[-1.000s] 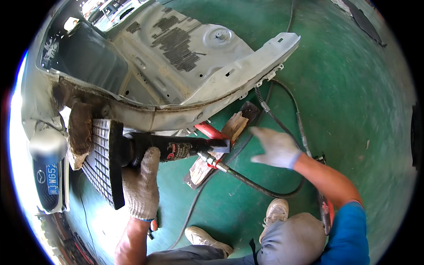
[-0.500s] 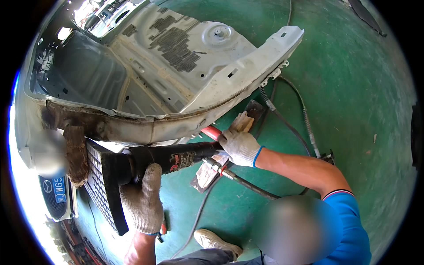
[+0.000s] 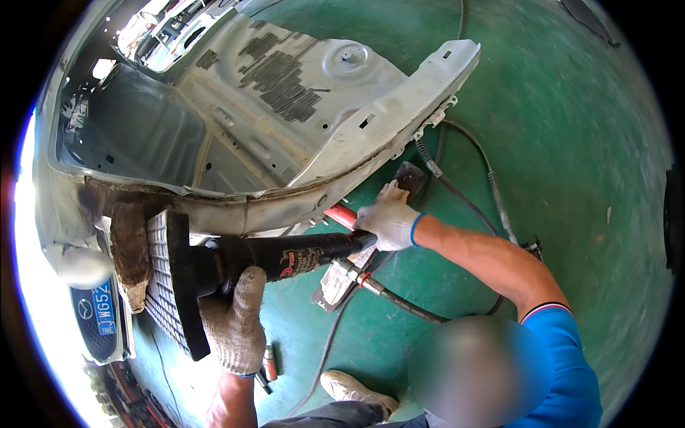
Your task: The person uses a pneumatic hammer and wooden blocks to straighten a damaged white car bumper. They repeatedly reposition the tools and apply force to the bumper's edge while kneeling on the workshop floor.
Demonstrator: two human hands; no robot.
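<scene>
A black hydraulic ram [image 3: 285, 255] lies nearly level below the rusty lower edge of a stripped grey car body [image 3: 242, 210]. Its left end carries a wide black ribbed plate [image 3: 165, 278]. My left hand [image 3: 239, 321], in a knitted glove, grips the cylinder from below, just behind the plate, thumb up along its side. In a matching glove, my right hand [image 3: 389, 222] closes round the ram's right end; its fingers are partly hidden. A rough wooden block [image 3: 130, 250] stands between the plate's upper part and the body. A red bar [image 3: 341, 215] shows beside my right hand.
A hose [image 3: 407, 307] runs from the ram's fitting across the green floor. More hoses [image 3: 467, 196] lie to the right. Wood pieces [image 3: 342, 282] rest beneath the ram. A red-handled tool [image 3: 270, 362] lies by my left wrist. Another car's front [image 3: 96, 314] shows at far left.
The ribbed plate has swung more upright, its top edge shifting right and up. My right hand has risen slightly with the ram's end. Both hands keep their hold.
</scene>
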